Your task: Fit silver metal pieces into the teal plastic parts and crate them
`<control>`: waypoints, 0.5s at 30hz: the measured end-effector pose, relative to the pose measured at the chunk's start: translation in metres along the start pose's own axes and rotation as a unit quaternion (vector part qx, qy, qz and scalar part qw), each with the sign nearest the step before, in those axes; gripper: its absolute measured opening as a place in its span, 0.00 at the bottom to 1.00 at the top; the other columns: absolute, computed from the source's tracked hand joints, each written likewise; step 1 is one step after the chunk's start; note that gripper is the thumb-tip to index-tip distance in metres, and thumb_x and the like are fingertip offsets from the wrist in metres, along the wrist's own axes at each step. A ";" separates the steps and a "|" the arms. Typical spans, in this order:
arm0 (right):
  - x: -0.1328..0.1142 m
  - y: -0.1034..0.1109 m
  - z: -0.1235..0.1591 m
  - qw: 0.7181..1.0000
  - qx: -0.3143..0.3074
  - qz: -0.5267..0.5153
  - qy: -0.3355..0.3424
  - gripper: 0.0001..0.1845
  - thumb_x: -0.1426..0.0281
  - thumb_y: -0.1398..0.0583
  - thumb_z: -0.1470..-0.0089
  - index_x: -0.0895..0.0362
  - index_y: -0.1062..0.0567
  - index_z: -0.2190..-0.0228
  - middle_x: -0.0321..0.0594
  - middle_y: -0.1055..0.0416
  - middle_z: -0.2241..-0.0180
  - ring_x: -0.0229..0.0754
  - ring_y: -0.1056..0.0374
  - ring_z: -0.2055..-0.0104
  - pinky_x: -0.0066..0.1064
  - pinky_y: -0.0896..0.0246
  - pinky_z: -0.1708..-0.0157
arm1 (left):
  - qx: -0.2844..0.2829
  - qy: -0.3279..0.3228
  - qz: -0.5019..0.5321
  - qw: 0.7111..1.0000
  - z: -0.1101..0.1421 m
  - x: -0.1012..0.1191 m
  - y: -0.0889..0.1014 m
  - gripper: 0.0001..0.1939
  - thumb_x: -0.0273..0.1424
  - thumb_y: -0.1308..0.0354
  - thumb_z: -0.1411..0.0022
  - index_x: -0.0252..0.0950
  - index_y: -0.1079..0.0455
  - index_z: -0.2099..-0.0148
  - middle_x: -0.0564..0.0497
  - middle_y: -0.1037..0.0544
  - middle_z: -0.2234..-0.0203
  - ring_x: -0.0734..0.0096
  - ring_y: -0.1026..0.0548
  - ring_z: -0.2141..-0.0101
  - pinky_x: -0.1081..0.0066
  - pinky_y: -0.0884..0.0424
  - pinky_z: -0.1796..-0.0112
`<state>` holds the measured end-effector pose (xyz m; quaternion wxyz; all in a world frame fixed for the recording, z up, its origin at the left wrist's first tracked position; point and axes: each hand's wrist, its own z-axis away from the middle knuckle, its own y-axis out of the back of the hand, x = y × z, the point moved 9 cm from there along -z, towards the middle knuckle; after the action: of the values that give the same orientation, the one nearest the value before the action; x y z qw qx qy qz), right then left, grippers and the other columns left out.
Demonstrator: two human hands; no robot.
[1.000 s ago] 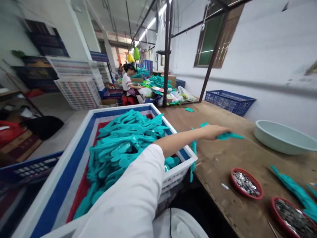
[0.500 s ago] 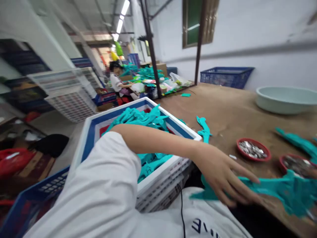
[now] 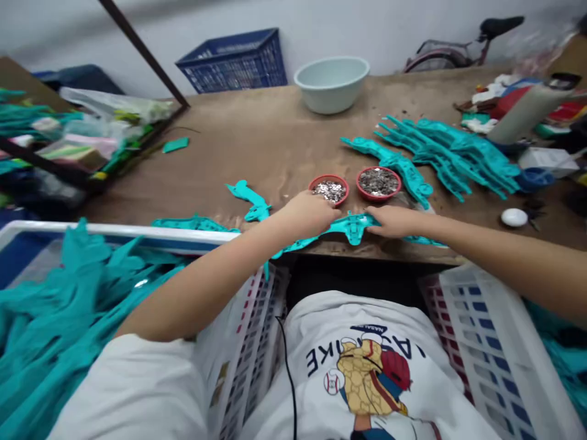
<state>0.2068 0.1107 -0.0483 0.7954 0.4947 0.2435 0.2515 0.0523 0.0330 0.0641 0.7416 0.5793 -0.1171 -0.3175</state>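
A long teal plastic part lies along the table's near edge in front of me. My right hand is closed on its right portion, fingertips at the part's wider middle. My left hand is above the part's left stretch, fingers curled, by the near rim of a red bowl of small shiny metal pieces. What those fingers hold, if anything, is hidden. Beside it stands a second red bowl full of small metal pieces. Another teal part rests to the left of my left hand.
A white-rimmed crate heaped with teal parts stands at my left, another white crate at my right. Several teal parts lie at the table's right. Farther back are a pale basin and a blue crate.
The view has swung right from the left crate to the table. My left hand, earlier stretched over a teal part, is now curled by the red bowl. My right hand has come into clear view.
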 end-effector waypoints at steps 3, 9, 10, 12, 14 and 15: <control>0.008 0.017 -0.016 0.999 0.020 0.021 0.032 0.19 0.61 0.33 0.21 0.60 0.14 0.39 0.59 0.12 0.41 0.63 0.14 0.43 0.41 0.25 0.47 | -0.093 -0.017 0.017 0.995 -0.036 0.010 -0.042 0.23 0.32 0.31 0.17 0.40 0.19 0.25 0.37 0.13 0.32 0.42 0.12 0.38 0.55 0.16 0.46; 0.104 0.073 -0.053 0.984 0.157 -0.003 -0.083 0.19 0.71 0.35 0.28 0.57 0.06 0.45 0.52 0.09 0.46 0.62 0.15 0.42 0.45 0.25 0.40 | -0.106 -0.043 0.029 0.993 -0.051 0.019 -0.094 0.31 0.33 0.31 0.17 0.38 0.28 0.18 0.27 0.28 0.20 0.38 0.20 0.27 0.53 0.15 0.41; 0.115 0.072 -0.060 0.982 0.161 -0.018 -0.093 0.19 0.71 0.34 0.30 0.56 0.05 0.45 0.50 0.09 0.46 0.61 0.15 0.43 0.45 0.25 0.39 | -0.106 -0.045 0.031 0.993 -0.050 0.020 -0.096 0.32 0.33 0.30 0.18 0.38 0.28 0.18 0.27 0.28 0.20 0.37 0.21 0.27 0.53 0.15 0.41; 0.124 0.064 -0.072 0.982 0.155 -0.053 -0.094 0.18 0.67 0.32 0.30 0.56 0.05 0.46 0.48 0.08 0.47 0.60 0.15 0.43 0.44 0.24 0.40 | -0.113 -0.049 0.035 0.992 -0.047 0.020 -0.098 0.28 0.33 0.31 0.17 0.38 0.25 0.21 0.27 0.26 0.21 0.38 0.18 0.29 0.52 0.15 0.41; 0.124 0.052 -0.078 0.980 0.156 -0.079 -0.092 0.18 0.64 0.31 0.29 0.57 0.05 0.47 0.48 0.08 0.47 0.59 0.16 0.43 0.43 0.24 0.41 | -0.112 -0.047 0.035 0.992 -0.046 0.018 -0.096 0.23 0.31 0.34 0.16 0.38 0.22 0.25 0.28 0.26 0.21 0.39 0.16 0.31 0.51 0.15 0.41; 0.123 0.048 -0.080 0.979 0.162 -0.085 -0.092 0.18 0.64 0.32 0.28 0.56 0.05 0.46 0.48 0.09 0.46 0.59 0.16 0.43 0.43 0.25 0.40 | -0.108 -0.046 0.035 0.993 -0.046 0.017 -0.095 0.22 0.31 0.34 0.17 0.40 0.21 0.26 0.29 0.26 0.20 0.39 0.16 0.31 0.51 0.14 0.42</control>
<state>0.2418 0.2611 -0.0532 0.7421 0.6156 0.2481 0.0933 0.0584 0.0473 -0.0415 0.8041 0.4764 -0.1364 -0.3284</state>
